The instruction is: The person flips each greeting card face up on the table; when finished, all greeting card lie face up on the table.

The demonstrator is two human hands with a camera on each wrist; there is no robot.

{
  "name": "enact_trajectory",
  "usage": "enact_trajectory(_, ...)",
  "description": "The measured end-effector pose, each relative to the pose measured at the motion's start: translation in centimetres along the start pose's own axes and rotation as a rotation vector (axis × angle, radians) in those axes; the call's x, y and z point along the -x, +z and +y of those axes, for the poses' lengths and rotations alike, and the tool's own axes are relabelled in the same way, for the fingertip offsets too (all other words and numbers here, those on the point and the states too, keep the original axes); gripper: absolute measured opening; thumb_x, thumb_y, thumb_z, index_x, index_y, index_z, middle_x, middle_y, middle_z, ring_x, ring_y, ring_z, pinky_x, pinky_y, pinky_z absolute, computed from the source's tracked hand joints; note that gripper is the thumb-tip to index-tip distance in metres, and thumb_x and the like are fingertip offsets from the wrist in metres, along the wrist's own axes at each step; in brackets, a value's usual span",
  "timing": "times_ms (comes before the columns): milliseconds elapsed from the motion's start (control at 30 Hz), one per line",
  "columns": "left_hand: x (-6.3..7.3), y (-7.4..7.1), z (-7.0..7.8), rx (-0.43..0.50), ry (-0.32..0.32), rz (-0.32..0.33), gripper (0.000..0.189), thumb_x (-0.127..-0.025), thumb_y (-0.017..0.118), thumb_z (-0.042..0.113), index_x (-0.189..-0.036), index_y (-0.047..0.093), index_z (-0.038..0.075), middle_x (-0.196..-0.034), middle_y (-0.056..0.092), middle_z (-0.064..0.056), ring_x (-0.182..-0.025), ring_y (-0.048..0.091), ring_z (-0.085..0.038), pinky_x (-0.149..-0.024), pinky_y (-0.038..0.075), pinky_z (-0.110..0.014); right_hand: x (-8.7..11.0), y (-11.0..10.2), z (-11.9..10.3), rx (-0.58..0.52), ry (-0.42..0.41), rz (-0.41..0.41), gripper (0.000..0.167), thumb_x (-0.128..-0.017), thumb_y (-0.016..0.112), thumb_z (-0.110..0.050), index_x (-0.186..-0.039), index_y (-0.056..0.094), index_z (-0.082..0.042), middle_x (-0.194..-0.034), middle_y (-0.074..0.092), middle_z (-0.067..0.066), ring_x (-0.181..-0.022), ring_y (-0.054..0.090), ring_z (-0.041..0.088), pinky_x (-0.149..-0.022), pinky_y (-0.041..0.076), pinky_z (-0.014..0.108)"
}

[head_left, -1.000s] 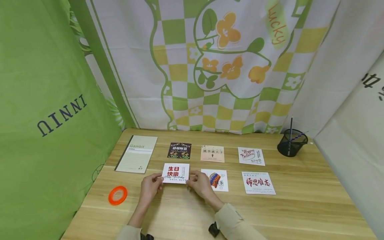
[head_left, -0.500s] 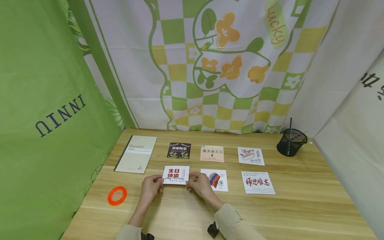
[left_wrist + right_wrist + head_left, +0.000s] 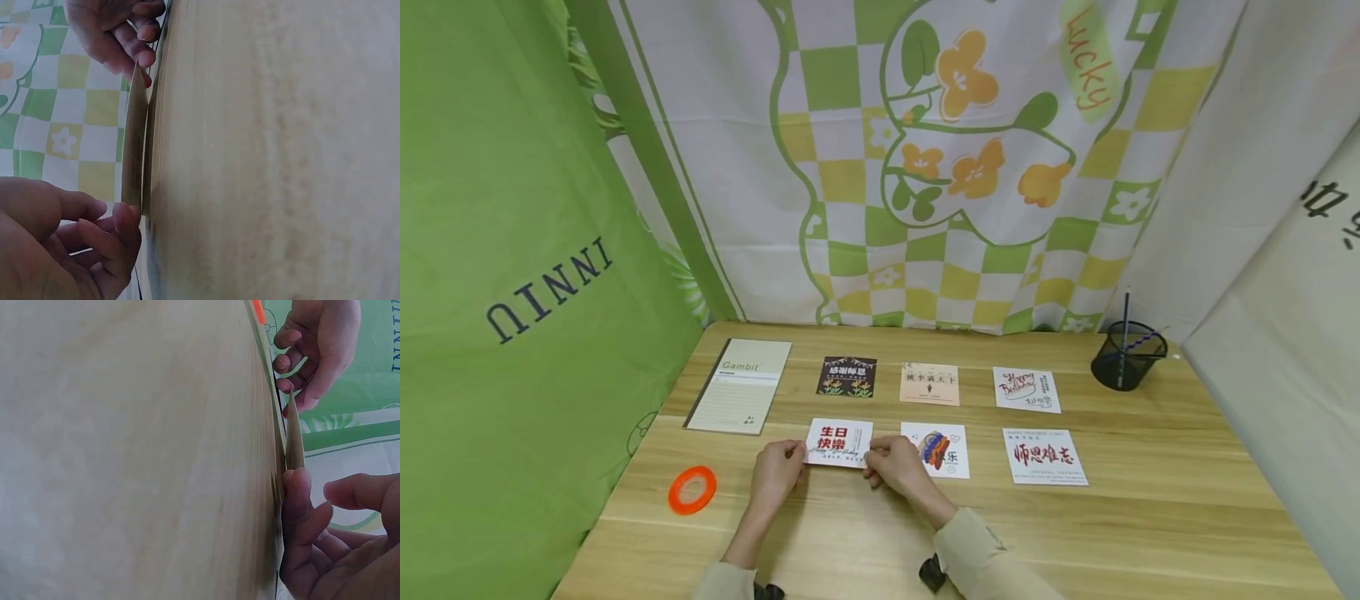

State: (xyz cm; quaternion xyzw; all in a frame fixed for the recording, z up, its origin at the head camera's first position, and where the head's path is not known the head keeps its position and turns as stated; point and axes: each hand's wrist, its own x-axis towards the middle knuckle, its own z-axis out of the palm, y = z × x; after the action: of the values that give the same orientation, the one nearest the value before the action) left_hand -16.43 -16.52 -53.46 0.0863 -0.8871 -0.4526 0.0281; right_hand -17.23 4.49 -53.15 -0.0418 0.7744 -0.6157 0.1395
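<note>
A white birthday card [image 3: 839, 440] with red Chinese characters lies low over the near side of the wooden table [image 3: 850, 533] in the head view. My left hand [image 3: 775, 473] pinches its left edge, and my right hand [image 3: 898, 468] pinches the right edge. Seen edge-on in the left wrist view, the card [image 3: 134, 144] spans both hands just off the table surface. The right wrist view has the same card [image 3: 294, 434] between my curled fingers. Beside my right hand lies a white card with a colourful drawing [image 3: 936, 450], partly covered by that hand.
Along the back lie a black flower card [image 3: 848, 377], a peach card [image 3: 929, 385] and a Happy Birthday card [image 3: 1027, 390]. A red-lettered card [image 3: 1047, 457] is at right. A notebook [image 3: 739, 387], an orange tape roll [image 3: 692, 490] and a mesh pen cup [image 3: 1127, 358] stand around.
Both hands have brought the birthday card down and slightly toward me, and a gap has opened between it and the black card. The other cards have stayed put.
</note>
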Motion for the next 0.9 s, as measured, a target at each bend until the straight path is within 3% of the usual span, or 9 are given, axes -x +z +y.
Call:
enact_trajectory(500, 0.2, -0.2, 0.3, -0.206, 0.035, -0.009, 0.027, -0.092, 0.055, 0.014, -0.105, 0.071, -0.003, -0.068, 0.066, -0.005, -0.049, 0.052, -0.012, -0.044, 0.041, -0.029, 0.2, -0.1, -0.4, 0.109, -0.034, -0.025, 0.035, -0.088, 0.053, 0.0, -0.12, 0.058, 0.014, -0.07, 0.067, 0.017, -0.046, 0.058, 0.015, -0.05, 0.055, 0.037)
enact_trajectory(733, 0.3, -0.2, 0.6, -0.34, 0.077, 0.025, 0.025, -0.092, 0.056, 0.015, -0.101, 0.072, -0.001, -0.087, 0.071, -0.016, -0.062, 0.061, -0.022, -0.049, 0.048, -0.037, 0.3, -0.2, -0.3, 0.162, -0.046, -0.035, 0.037, -0.089, 0.053, -0.003, -0.121, 0.056, 0.015, -0.067, 0.067, 0.016, -0.043, 0.056, 0.017, -0.043, 0.052, 0.032)
enact_trajectory(900, 0.5, 0.0, 1.2, -0.393, 0.124, 0.089, 0.028, -0.092, 0.058, 0.016, -0.109, 0.068, -0.003, -0.09, 0.064, -0.016, -0.07, 0.062, -0.028, -0.054, 0.052, -0.044, 0.6, -1.4, -1.0, 0.265, -0.096, -0.031, 0.035, -0.092, 0.054, -0.007, -0.12, 0.058, 0.013, -0.067, 0.067, 0.011, -0.045, 0.056, 0.016, -0.039, 0.045, 0.023)
